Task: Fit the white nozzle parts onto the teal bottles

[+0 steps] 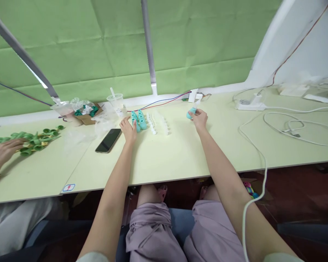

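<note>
My left hand (129,130) rests on the pale green table (180,156), its fingers touching a cluster of several upright teal caps (139,120). To the right of that cluster lie two rows of small white plastic parts (157,123). My right hand (199,119) is raised slightly above the table farther right and pinches one teal cap (191,112) with a small white piece on its top. Both arms reach forward over the table edge.
A black phone (108,140) lies left of my left hand. Behind it stand a plastic cup (116,102), clear bags and a cardboard box (86,114). Another person's hand (4,153) works at green parts (34,140) far left. White cables (287,125) and a power strip (250,105) lie right.
</note>
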Demonstrator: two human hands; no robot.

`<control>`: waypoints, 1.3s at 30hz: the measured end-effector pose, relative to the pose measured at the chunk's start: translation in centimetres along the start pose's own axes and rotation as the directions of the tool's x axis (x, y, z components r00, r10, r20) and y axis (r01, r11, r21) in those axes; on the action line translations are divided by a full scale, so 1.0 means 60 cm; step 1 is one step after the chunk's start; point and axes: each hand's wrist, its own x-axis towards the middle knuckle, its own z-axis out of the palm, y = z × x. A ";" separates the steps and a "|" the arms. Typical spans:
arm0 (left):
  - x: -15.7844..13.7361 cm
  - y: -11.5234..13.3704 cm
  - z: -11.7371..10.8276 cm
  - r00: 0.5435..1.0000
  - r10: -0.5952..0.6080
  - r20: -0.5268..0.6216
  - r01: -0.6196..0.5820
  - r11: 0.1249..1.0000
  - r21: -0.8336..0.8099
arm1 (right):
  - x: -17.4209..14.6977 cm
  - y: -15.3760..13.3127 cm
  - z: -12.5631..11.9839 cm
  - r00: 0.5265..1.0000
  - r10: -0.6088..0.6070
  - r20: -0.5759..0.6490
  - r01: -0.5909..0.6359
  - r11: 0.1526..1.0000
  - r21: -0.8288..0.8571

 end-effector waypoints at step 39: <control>-0.013 0.024 -0.011 0.981 0.090 0.170 -0.116 0.982 0.147 | -0.163 -0.116 0.082 0.495 -0.480 0.724 0.864 0.363 -0.350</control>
